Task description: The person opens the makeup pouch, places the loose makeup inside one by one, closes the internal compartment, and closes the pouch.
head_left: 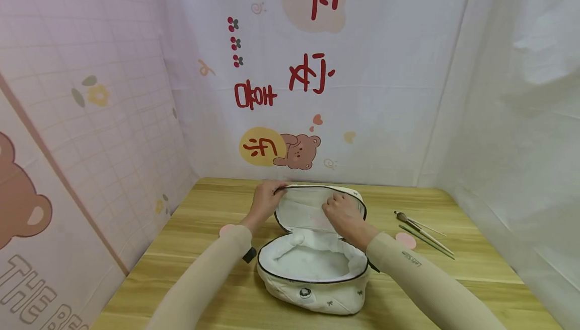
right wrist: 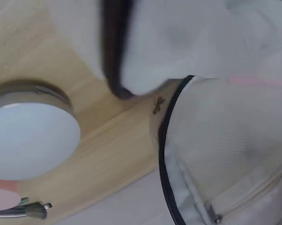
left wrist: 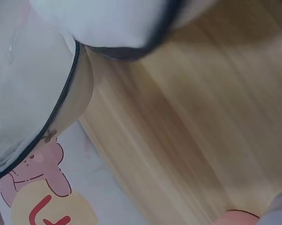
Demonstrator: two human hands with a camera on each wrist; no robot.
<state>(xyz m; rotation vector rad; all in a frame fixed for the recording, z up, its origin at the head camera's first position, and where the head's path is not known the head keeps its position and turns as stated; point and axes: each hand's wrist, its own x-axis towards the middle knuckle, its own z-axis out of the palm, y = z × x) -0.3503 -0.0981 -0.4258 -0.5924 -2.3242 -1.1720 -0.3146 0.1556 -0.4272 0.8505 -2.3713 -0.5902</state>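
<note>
A cream quilted toiletry bag (head_left: 312,297) with dark zip edging and small bow prints stands unzipped on the table, its lid (head_left: 299,211) raised at the back. My left hand (head_left: 265,200) grips the upper left rim of that lid. Curled fingers of my right hand (head_left: 342,211) are at the lid's inner side; whether they pinch anything is hidden. An inner pocket with a metal zip pull (right wrist: 213,213) shows in the right wrist view, beside a pink strip (right wrist: 258,82). White padded lining surrounds the bag's hollow (head_left: 312,264).
Right of the bag lie brushes (head_left: 423,232), a green stick (head_left: 428,242) and a pink disc (head_left: 405,241). A round white-topped thing (right wrist: 31,140) shows in the right wrist view. Another pink disc (head_left: 225,229) is partly behind my left sleeve. Printed cloth (head_left: 385,93) hangs behind the table.
</note>
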